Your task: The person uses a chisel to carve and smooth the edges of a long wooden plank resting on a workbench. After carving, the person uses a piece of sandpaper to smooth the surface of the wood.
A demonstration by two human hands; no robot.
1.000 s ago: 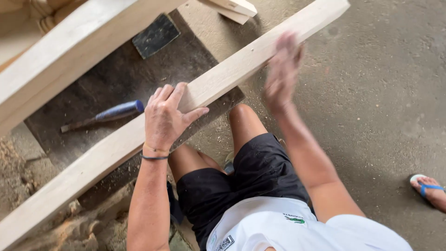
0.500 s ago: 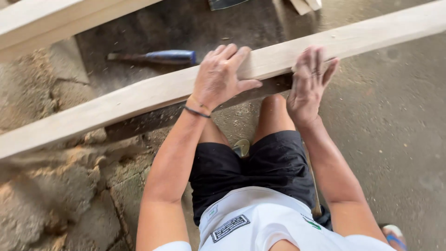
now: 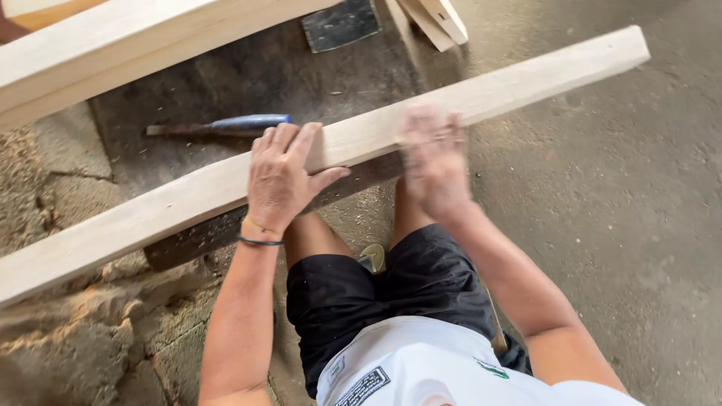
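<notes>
Left hand (image 3: 282,177) lies spread, palm down, on the long pale wooden beam (image 3: 526,79), fingers over its far edge, thumb on the near face. Right hand (image 3: 434,158), blurred, rests on the beam at 3 o'clock; its spread is unclear. At 11 o'clock, a blue-handled chisel (image 3: 226,126) lies on the dusty concrete floor (image 3: 617,210).

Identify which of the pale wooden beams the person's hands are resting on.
The long beam running diagonally across the knees; the other beam lies untouched at top left.
</notes>
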